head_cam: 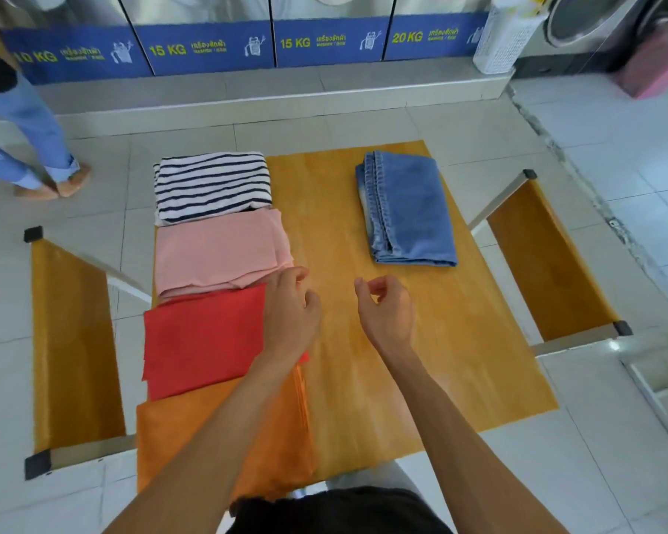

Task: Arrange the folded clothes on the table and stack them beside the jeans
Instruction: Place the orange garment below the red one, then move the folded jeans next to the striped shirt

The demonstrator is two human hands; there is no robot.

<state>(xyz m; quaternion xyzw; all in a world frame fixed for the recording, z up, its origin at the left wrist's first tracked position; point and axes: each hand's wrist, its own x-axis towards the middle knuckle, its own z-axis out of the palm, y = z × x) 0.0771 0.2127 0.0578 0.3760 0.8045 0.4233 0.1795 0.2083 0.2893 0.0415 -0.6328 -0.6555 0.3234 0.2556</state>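
Folded clothes lie in a row down the left side of the yellow table: a striped top farthest, then a pink piece, a red piece and an orange piece nearest me. The folded jeans lie at the far right of the table. My left hand rests over the right edge of the red piece, fingers curled near the pink piece's corner. My right hand hovers above bare table, fingers loosely curled, holding nothing.
Yellow benches stand to the left and right of the table. A row of washing machines lines the back wall, with a white basket beside them. Another person's legs stand at the far left.
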